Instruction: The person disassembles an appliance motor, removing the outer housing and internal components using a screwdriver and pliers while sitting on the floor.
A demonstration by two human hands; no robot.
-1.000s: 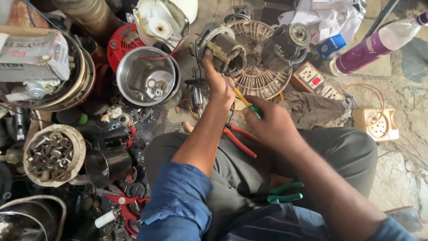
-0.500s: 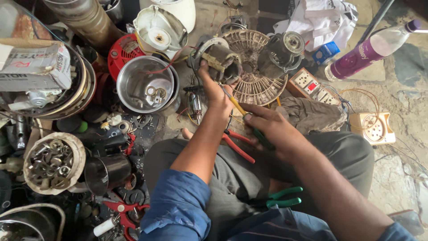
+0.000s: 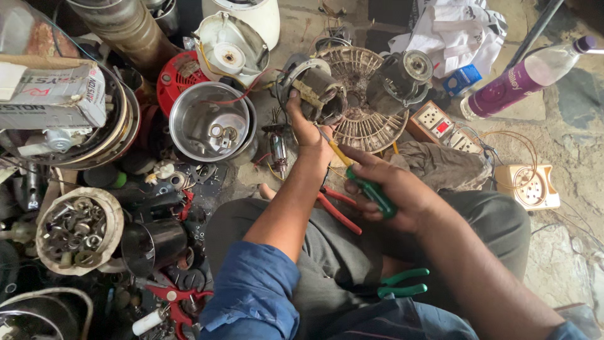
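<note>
My left hand (image 3: 306, 129) grips a round grey motor stator (image 3: 313, 87) with copper windings, held up over the floor. My right hand (image 3: 393, 192) is shut on a screwdriver (image 3: 368, 187) with a green and yellow handle; its tip points up toward the underside of the stator. Red-handled pliers (image 3: 338, 211) lie on my lap just below both hands. A small armature (image 3: 278, 151) stands on the floor to the left of my left wrist.
A cream fan grille (image 3: 368, 107) with a motor (image 3: 402, 75) lies behind the stator. A steel bowl (image 3: 211, 123) sits left, a socket board (image 3: 440, 129) and purple bottle (image 3: 522, 79) right. Green pliers (image 3: 402, 283) rest on my lap. A bowl of nuts (image 3: 75, 230) stands far left.
The view has drawn closer. My left hand has turned the stator slightly, and my right hand has brought the screwdriver up toward it.
</note>
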